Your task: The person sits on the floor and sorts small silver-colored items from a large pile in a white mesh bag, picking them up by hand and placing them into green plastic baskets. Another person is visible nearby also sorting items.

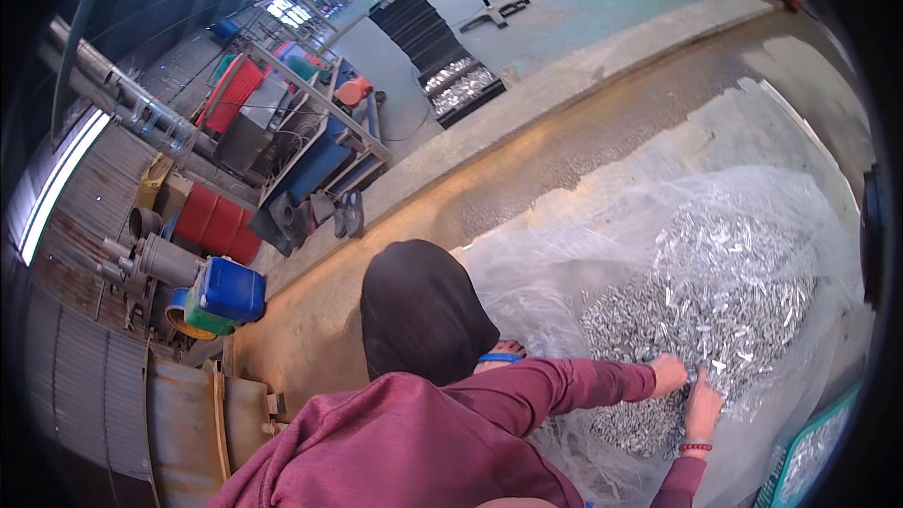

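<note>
A large heap of small shiny metal pieces [752, 320] lies on clear plastic sheeting [546, 263]. Over its near side, my left hand [670, 376] is closed, fingertips down among the pieces; whatever it pinches is too small to make out. Right beside it, my right hand [703, 406], with a red bead bracelet [695, 447] at the wrist, stretches its index finger onto the heap. No held piece shows in that hand. The two hands nearly touch. My sleeves are maroon.
My dark-clothed knee [423, 310] and a foot with a blue sandal strap [500, 357] are beside the sheeting. A green basket [773, 472] of metal pieces stands at lower right. Black trays [414, 23] lie beyond the raised kerb [555, 75]; a blue container [232, 290] stands left.
</note>
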`<control>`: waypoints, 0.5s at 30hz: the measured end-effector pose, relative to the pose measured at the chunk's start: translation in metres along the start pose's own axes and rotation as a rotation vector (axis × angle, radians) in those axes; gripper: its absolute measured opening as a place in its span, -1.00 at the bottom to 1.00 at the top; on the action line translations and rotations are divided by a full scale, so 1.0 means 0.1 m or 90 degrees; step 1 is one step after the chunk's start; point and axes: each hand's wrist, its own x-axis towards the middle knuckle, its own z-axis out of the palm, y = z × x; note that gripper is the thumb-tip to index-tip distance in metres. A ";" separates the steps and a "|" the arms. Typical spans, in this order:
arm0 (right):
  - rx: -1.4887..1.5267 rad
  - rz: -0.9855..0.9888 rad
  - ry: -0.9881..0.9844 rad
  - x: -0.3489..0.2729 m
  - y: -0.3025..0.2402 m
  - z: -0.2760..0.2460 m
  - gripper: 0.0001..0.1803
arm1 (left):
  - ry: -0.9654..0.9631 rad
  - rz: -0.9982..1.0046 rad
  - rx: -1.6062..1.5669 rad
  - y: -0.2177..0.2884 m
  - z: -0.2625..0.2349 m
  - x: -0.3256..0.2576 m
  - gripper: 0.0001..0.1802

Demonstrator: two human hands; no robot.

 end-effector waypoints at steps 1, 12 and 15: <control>-0.009 0.014 -0.010 -0.01 -0.01 0.04 -0.59 | -0.005 -0.013 -0.001 0.00 0.00 0.01 -0.87; 0.453 0.083 0.146 -0.38 -0.04 0.31 -0.84 | 0.106 -0.077 -0.446 -0.15 -0.31 -0.11 -0.73; 1.036 0.322 0.025 -0.59 -0.12 -0.02 -0.89 | -0.132 -0.159 -1.068 -0.21 -0.64 -0.22 -0.79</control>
